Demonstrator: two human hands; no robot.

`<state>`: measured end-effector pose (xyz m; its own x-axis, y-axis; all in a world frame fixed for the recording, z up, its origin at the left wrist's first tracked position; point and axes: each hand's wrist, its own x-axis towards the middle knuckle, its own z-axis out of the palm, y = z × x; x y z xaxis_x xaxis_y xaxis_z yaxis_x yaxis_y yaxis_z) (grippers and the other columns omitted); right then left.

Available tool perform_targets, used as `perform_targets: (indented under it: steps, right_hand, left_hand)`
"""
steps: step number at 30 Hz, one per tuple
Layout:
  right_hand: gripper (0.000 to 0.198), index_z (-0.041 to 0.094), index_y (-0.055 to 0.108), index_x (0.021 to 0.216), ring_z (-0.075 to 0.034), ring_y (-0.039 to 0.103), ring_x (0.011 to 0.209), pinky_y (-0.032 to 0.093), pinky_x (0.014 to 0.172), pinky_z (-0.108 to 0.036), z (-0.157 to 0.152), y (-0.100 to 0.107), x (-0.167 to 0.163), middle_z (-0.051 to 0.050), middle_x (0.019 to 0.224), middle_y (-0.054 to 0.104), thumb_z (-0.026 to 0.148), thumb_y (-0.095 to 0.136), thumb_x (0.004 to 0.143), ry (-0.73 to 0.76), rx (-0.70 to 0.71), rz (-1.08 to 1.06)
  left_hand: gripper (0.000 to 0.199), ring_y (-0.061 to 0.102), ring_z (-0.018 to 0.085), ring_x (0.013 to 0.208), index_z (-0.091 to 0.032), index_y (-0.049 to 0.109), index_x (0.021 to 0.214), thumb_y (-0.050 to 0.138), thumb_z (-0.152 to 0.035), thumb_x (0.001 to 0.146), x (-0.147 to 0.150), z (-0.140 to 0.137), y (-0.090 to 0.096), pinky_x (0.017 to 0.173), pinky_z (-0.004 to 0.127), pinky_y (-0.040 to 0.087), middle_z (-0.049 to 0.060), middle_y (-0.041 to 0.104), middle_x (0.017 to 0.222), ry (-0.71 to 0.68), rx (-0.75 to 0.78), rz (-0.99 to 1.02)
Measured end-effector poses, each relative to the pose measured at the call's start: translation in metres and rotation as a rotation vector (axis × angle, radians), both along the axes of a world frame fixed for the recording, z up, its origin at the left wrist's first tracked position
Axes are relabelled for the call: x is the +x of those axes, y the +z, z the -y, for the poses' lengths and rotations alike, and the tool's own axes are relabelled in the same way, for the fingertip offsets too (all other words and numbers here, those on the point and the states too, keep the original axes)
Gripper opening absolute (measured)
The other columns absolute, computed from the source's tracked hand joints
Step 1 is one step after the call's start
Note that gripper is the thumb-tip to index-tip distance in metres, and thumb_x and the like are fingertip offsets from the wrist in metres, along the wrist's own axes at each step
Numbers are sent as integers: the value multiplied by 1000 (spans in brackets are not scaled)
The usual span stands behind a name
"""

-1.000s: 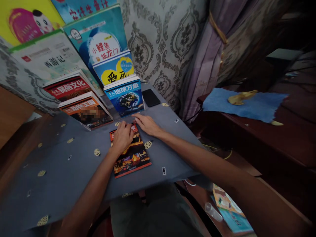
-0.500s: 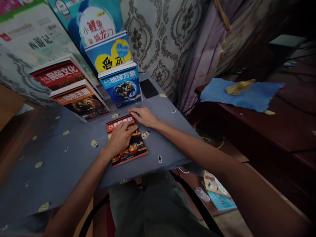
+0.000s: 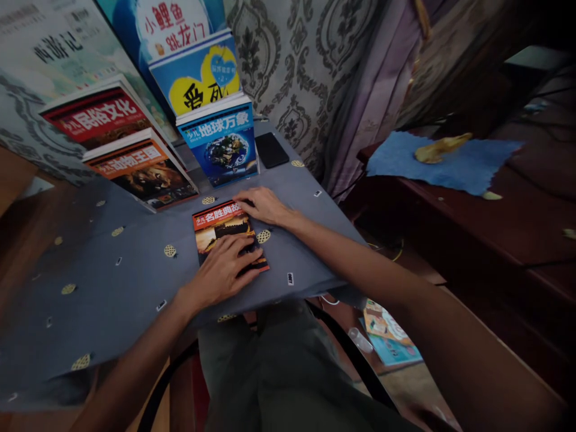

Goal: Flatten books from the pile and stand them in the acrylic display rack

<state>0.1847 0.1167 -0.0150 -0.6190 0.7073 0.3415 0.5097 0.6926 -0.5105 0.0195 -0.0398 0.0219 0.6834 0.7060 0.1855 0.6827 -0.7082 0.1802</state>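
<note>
Head view: left hand (image 3: pixel 224 270) lies flat with fingers spread on the lower half of the red-titled book (image 3: pixel 220 225), which rests face up on the grey cloth (image 3: pixel 112 282). Right hand (image 3: pixel 261 205) rests open at the book's top right corner, fingertips touching its edge. Just behind stands an upright blue globe book (image 3: pixel 222 147), a lion book (image 3: pixel 144 174) to its left, a black phone (image 3: pixel 271 150) to its right.

Glossy paper on matt cloth.
Slick printed cover on the book (image 3: pixel 228 235) under bare hands; same sheen on the stacked books (image 3: pixel 139 174) behind. Grey tablecloth (image 3: pixel 112 282) matt, woven, dotted with gold. Dark polished wood on the side table (image 3: pixel 495 234), with a fuzzy blue cloth (image 3: pixel 432 168) on top.
</note>
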Motion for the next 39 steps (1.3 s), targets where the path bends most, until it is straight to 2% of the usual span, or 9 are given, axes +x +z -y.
perform_targets:
  steps: [3,7,12,17,20,25,34,36,39]
  right_hand:
    - [28,17,72,117,-21,68,94,46,84,-30,0,-1,0,-8,107,77,21,52,98,5,13,-3]
    - [27,16,70,118,-22,68,99,47,89,-33,6,-2,0,-10,110,76,19,54,96,43,42,5]
    - [28,14,70,117,-23,67,109,46,100,-38,39,-1,8,-12,118,74,14,53,95,124,25,-41]
    - [30,20,70,120,-20,71,103,52,93,-35,89,-2,33,-6,110,77,22,47,100,120,-215,-230]
    - [32,21,69,122,-18,73,97,56,86,-33,111,-2,50,-6,106,78,27,45,102,131,-400,-369]
    - [30,22,72,114,-17,73,95,57,88,-34,124,0,64,-5,104,78,32,47,101,135,-487,-433]
    - [29,23,74,113,-16,72,94,57,85,-31,124,3,65,-4,104,78,32,49,101,132,-431,-370]
    - [28,23,74,113,-17,72,96,57,86,-32,128,5,66,-5,104,78,29,49,101,138,-347,-335]
    - [28,22,73,114,-20,70,106,56,94,-40,141,4,68,-8,110,77,24,50,99,175,-122,-249]
  left_hand:
    - [34,56,27,122,-22,63,127,55,-38,98,4,10,-1,103,50,48,11,62,130,-7,23,-24]
    - [29,62,25,111,-17,63,123,53,-32,100,11,17,-8,96,45,53,10,67,120,38,122,-10]
    - [27,66,23,104,-13,65,116,49,-29,102,17,24,-17,91,40,56,11,71,114,69,272,-2]
    - [27,67,24,103,-9,67,111,47,-25,102,18,28,-22,90,39,56,14,73,113,73,366,-64]
    - [27,67,24,106,-10,67,112,46,-23,102,18,29,-24,92,40,56,15,72,117,68,346,-73]
    - [25,67,24,108,-12,67,113,46,-20,101,18,30,-23,93,40,57,14,72,118,75,305,-82]
    - [28,66,26,113,-10,64,121,47,-17,100,15,31,-25,94,42,56,16,70,123,78,261,-125]
    - [28,66,26,114,-10,64,122,48,-20,100,14,32,-27,94,42,57,16,70,125,80,290,-112]
    - [31,64,26,121,-10,62,126,48,-21,101,11,37,-30,100,43,56,16,68,130,72,297,-79]
